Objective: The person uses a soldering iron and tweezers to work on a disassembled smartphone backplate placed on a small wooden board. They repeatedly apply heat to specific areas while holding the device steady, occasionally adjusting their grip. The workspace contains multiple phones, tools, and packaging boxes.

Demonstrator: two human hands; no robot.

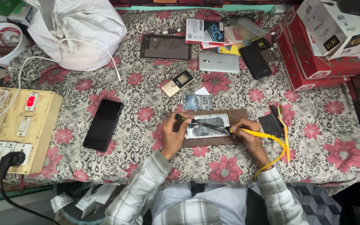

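**Soldering on opened phone, both hands engaged**

Nearest the camera: plaid grey-white sleeves, both forearms reaching onto the worktop (pixel 321 137), which is covered in a red-flower patterned cloth.

Right hand (pixel 248 134): fingers closed around a yellow-handled soldering iron (pixel 234 130), its dark tip angled left over the opened silver smartphone (pixel 207 126). Yellow cord loops off to the right and back toward the body.

Left hand (pixel 172 134): fingers pinched on a small dark tool (pixel 184 118) at the phone's left edge; can't tell exactly what it is.

Phone lies flat on a brown rectangular mat (pixel 213 141), centre of worktop, between the two hands.

Around it:
- small circuit board (pixel 197 102) just behind the mat
- gold keypad phone (pixel 177 83) further back
- black smartphone (pixel 103 124) face-up, well left of the hands
- beige switch-and-socket board (pixel 15 129) at far left, red switch lit, black plug in
- dark tablet (pixel 166 47) and silver phone (pixel 219 62) at the rear
- red cardboard boxes (pixel 309 62) stacked at rear right
- white plastic bag (pixel 78 31) at rear left
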